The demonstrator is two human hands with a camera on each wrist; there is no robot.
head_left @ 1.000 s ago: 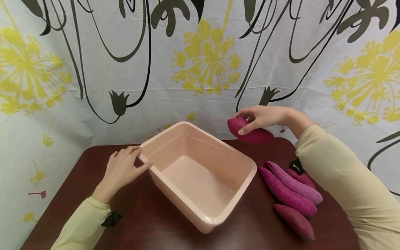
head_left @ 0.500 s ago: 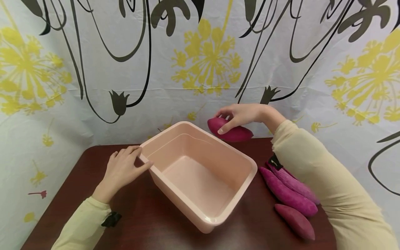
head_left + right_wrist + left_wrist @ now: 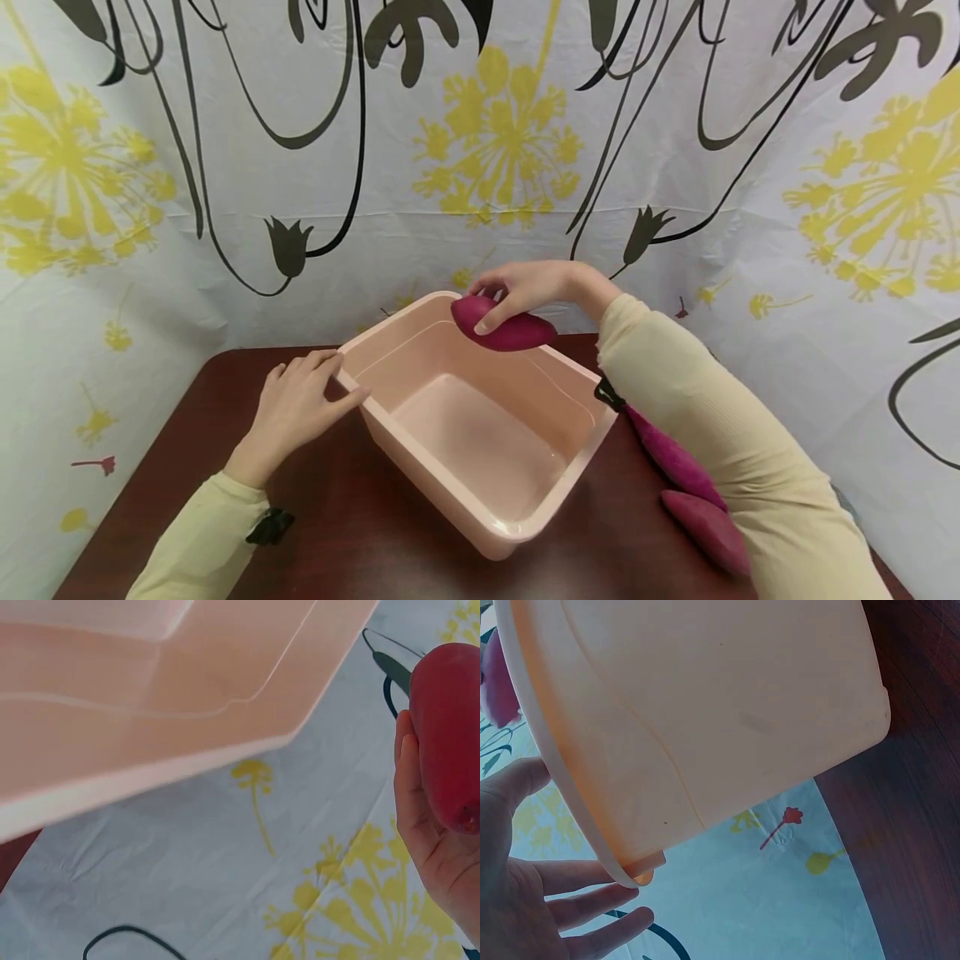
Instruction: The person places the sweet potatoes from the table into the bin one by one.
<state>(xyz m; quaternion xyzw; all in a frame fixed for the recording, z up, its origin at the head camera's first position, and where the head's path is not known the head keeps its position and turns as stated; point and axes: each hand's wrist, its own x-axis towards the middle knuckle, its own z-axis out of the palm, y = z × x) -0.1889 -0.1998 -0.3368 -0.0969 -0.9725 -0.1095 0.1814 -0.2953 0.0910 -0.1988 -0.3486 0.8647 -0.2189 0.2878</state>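
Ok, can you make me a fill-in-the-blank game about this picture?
1. The hand touching the tub's rim is the ____ one.
2. The other hand holds a sweet potato, while others lie to the tub's ____.
3. The big round flowers on the backdrop are ____.
Missing words: left; right; yellow.

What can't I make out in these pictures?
Head view: the right sleeve covers part of the long magenta sweet potato.
Left wrist view: the outer wall of the tub hides its inside.
Right wrist view: the picture's right edge cuts off part of the held sweet potato.
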